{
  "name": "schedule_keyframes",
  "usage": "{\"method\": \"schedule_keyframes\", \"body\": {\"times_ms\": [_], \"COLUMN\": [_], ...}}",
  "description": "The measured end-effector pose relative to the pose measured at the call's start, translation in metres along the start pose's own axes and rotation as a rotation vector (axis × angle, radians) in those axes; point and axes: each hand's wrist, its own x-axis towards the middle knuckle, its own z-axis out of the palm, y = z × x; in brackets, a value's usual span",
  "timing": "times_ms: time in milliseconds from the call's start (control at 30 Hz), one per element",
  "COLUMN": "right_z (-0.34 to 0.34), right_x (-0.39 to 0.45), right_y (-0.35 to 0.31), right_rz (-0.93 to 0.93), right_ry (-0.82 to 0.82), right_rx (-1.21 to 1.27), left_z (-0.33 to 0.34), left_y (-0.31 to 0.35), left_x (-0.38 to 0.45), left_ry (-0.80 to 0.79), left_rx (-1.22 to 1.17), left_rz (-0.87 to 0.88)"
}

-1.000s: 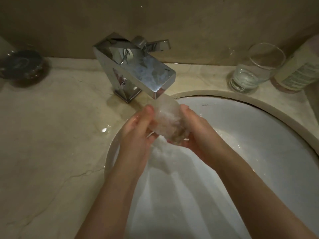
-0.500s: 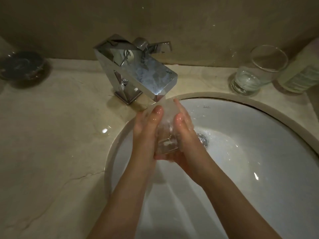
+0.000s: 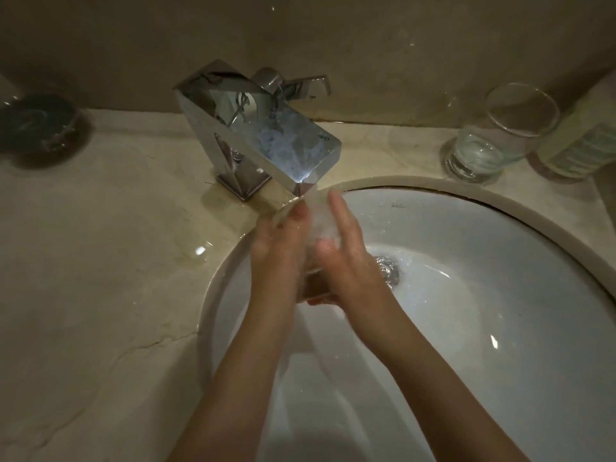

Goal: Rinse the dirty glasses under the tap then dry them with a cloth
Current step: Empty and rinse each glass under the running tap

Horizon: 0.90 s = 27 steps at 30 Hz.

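Observation:
A clear drinking glass (image 3: 316,228) is under the running chrome tap (image 3: 263,135), over the white sink (image 3: 500,295). Water streams over the glass and blurs its outline. My left hand (image 3: 278,251) holds its left side, fingertips up near the spout. My right hand (image 3: 348,261) holds its right side, with the thumb across the front and the fingers stretched along the wall of the glass. The base of the glass shows between my palms. A second clear glass (image 3: 493,141) stands upright on the counter at the back right, apart from my hands.
A pale labelled bottle (image 3: 580,141) stands right of the second glass. At the far left of the beige stone counter (image 3: 100,261) sits a dark round dish (image 3: 36,128). The drain (image 3: 388,271) lies just right of my hands. The wall rises close behind the tap.
My hands have drawn closer together around the glass. The glass went from tilted across my palms to more upright under the spout, and my right fingers have stretched up along it.

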Motion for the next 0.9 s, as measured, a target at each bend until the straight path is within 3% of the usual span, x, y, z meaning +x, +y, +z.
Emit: {"method": "schedule_keyframes", "body": {"times_ms": [67, 133, 233, 300, 433, 500, 567, 733, 900], "right_z": [0.000, -0.001, 0.000, -0.001, -0.002, -0.003, -0.003, 0.001, -0.002], "right_x": [-0.001, -0.002, -0.004, -0.005, -0.007, -0.011, -0.012, -0.007, -0.006], "right_y": [0.003, 0.001, -0.005, -0.004, -0.003, -0.003, -0.006, -0.004, -0.004], "right_rz": [-0.056, -0.040, 0.061, 0.076, -0.050, -0.094, -0.089, 0.028, -0.075], "right_ry": [-0.014, -0.025, -0.040, -0.042, -0.006, 0.003, -0.002, -0.052, 0.002], "right_rx": [-0.120, -0.070, 0.241, 0.311, -0.150, -0.255, -0.159, 0.268, -0.153], "left_z": [0.001, -0.001, -0.004, -0.006, -0.002, 0.000, 0.000, -0.009, -0.007], "left_y": [0.001, 0.000, -0.003, -0.004, -0.003, 0.001, 0.004, -0.001, 0.001], "left_x": [-0.001, -0.002, -0.004, -0.004, -0.006, -0.007, -0.009, -0.009, -0.006], "left_ry": [0.057, 0.017, -0.108, -0.144, -0.088, -0.055, -0.104, -0.228, -0.107], "left_rx": [0.094, 0.119, -0.103, -0.189, 0.005, 0.029, 0.020, -0.160, 0.049], "left_rz": [0.099, 0.095, -0.062, -0.125, 0.033, 0.122, 0.121, -0.159, 0.048]}}
